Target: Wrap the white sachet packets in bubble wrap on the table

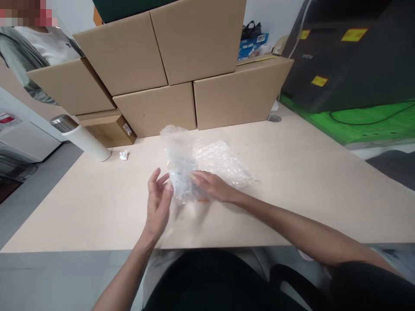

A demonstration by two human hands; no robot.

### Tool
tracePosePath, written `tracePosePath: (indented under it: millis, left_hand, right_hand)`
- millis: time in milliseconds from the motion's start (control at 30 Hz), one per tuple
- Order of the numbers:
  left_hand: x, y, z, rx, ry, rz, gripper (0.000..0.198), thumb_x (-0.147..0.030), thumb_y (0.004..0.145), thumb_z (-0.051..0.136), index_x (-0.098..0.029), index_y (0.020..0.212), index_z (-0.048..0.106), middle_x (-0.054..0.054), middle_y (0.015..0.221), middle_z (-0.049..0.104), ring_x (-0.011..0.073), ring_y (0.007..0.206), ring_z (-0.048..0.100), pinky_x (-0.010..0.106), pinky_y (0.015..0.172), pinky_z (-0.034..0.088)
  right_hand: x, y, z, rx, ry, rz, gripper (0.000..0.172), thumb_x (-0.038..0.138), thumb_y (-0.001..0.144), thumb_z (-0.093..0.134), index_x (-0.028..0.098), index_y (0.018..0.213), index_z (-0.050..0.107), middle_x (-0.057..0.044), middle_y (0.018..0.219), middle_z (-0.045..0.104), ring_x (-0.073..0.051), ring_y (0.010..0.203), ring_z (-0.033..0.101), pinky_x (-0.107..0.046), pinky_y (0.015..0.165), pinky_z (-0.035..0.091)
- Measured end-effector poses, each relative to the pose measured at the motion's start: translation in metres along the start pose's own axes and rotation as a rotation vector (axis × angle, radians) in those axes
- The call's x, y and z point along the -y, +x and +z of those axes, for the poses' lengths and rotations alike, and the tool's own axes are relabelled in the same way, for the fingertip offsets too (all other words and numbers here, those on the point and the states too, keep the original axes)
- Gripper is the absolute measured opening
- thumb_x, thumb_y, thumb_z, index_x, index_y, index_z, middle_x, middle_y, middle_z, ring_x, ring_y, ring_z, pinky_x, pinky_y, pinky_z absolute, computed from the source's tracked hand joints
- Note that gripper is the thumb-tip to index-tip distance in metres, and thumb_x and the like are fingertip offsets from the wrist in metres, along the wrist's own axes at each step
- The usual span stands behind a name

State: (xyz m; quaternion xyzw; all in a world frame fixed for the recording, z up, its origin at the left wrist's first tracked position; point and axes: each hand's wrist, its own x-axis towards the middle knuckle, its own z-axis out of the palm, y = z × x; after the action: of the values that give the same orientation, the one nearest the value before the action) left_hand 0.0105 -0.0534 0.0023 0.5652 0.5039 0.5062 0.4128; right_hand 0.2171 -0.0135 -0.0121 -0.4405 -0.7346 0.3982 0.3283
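Observation:
A crumpled sheet of clear bubble wrap (181, 160) lies bunched on the table in front of me, its right part (223, 162) spread flatter. My right hand (212, 185) reaches in from the right and grips the bunched part, thumb and fingers partly sunk in the plastic. Under that hand a small orange edge (202, 200) shows; what the wrap covers there is hidden. At the left side of the wrap, my left hand (158, 198) is half curled with fingers apart, its thumb tip by the plastic; whether it touches, I cannot tell.
Stacked cardboard boxes (155, 112) line the table's (97, 207) back. A white bottle (86, 140) with a metal cap and a crumpled white paper (123, 155) stand left. A dark machine (350, 60) is at right. Behind the boxes, a person (48, 45) is at upper left.

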Motion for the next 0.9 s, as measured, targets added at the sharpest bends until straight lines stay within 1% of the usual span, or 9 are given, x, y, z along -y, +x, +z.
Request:
tracePosePath:
  millis: [100,233,333,400,500,600,667,800,900]
  left_hand:
    - [-0.011,0.004,0.030,0.170,0.006,0.165,0.058,-0.050,0.098,0.048,-0.030,0.147,0.025,0.013,0.153,0.039,0.0262,0.137,0.043,0.049,0.111,0.037]
    - [-0.007,0.021,0.075,0.408,0.204,0.339,0.062,-0.053,0.098,0.042,-0.025,0.150,0.024,0.014,0.160,0.027,0.0288,0.150,0.022,0.052,0.120,0.021]
    - [0.003,0.033,0.105,0.583,0.468,0.396,0.059,-0.058,0.099,0.035,-0.027,0.150,0.029,0.011,0.163,0.022,0.0283,0.153,0.012,0.057,0.122,0.010]
    - [0.010,0.038,0.120,0.669,0.625,0.408,0.059,-0.058,0.100,0.031,-0.029,0.151,0.029,0.009,0.165,0.019,0.0267,0.153,0.009,0.057,0.122,0.006]
    - [0.019,0.041,0.134,0.708,0.793,0.424,0.061,-0.058,0.100,0.029,-0.025,0.152,0.029,0.010,0.165,0.016,0.0275,0.153,0.008,0.058,0.122,0.007]
    - [0.024,0.042,0.139,0.705,0.901,0.442,0.063,-0.058,0.100,0.028,-0.022,0.151,0.034,0.012,0.164,0.019,0.0296,0.153,0.012,0.058,0.121,0.009]
    - [0.025,0.042,0.141,0.699,0.946,0.455,0.064,-0.059,0.100,0.027,-0.021,0.150,0.036,0.012,0.164,0.021,0.0301,0.152,0.013,0.058,0.121,0.010]
    - [0.026,0.040,0.142,0.689,0.981,0.469,0.064,-0.060,0.099,0.028,-0.020,0.148,0.040,0.012,0.162,0.027,0.0307,0.151,0.017,0.058,0.121,0.012]
    - [0.028,0.037,0.139,0.673,0.947,0.479,0.063,-0.060,0.099,0.031,-0.021,0.147,0.041,0.012,0.161,0.028,0.0308,0.151,0.020,0.058,0.121,0.012]
  right_hand:
    - [-0.004,-0.004,-0.010,-0.036,0.352,0.145,0.047,0.062,0.092,0.047,0.027,0.117,0.065,-0.006,0.119,0.067,-0.025,0.108,0.062,-0.043,0.094,0.048]
    - [-0.013,-0.016,-0.029,-0.106,0.678,0.238,0.048,0.063,0.082,0.060,0.023,0.109,0.069,-0.005,0.098,0.072,-0.022,0.088,0.066,-0.036,0.079,0.053]
    - [-0.023,-0.032,-0.052,-0.204,0.605,0.281,0.046,0.058,0.075,0.066,0.019,0.100,0.072,-0.006,0.089,0.072,-0.022,0.083,0.065,-0.034,0.074,0.051]
    - [-0.031,-0.043,-0.070,-0.290,0.393,0.295,0.038,0.050,0.075,0.065,0.018,0.095,0.073,-0.006,0.088,0.072,-0.023,0.080,0.064,-0.034,0.073,0.050]
    - [-0.042,-0.051,-0.094,-0.476,-0.015,0.259,0.028,0.036,0.075,0.061,0.019,0.094,0.073,-0.008,0.100,0.071,-0.023,0.084,0.063,-0.037,0.081,0.049]
    - [-0.049,-0.040,-0.105,-0.562,-0.140,0.288,0.028,0.034,0.078,0.060,0.019,0.098,0.071,-0.010,0.108,0.070,-0.023,0.090,0.063,-0.038,0.086,0.048]
    - [-0.051,-0.022,-0.105,-0.529,-0.017,0.366,0.025,0.036,0.078,0.063,0.019,0.095,0.069,-0.007,0.099,0.071,-0.022,0.091,0.062,-0.035,0.084,0.049]
    - [-0.053,0.021,-0.095,-0.427,0.459,0.510,0.021,0.036,0.075,0.071,0.017,0.079,0.064,-0.002,0.071,0.067,-0.019,0.073,0.062,-0.028,0.066,0.050]
    - [-0.052,0.043,-0.090,-0.407,0.581,0.535,0.022,0.031,0.070,0.078,0.016,0.071,0.062,-0.003,0.063,0.065,-0.019,0.065,0.062,-0.029,0.059,0.050]
